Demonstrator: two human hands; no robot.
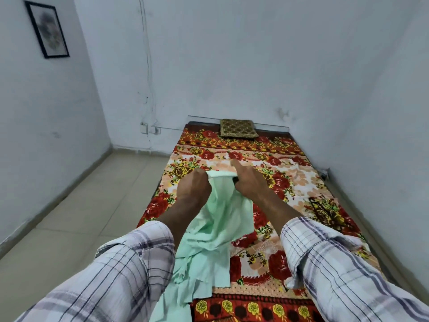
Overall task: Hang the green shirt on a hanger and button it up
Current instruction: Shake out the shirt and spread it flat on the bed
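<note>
A bed (290,173) stands against the far wall, covered with a bedspread (274,259) printed in red and yellow roses on cream and orange bands, and a small brown-and-gold patterned cushion (238,131) lies at its far end, touching the wall. On the left wall hangs a picture in a thin black frame (47,29), tilted in this wide view, its content too blurred to tell. Beige floor tiles (76,219) fill the space left of the bed, and low on the far wall, near the corner, sits a wall socket (144,128) with a thin cable (145,54) running up the wall above it.
</note>
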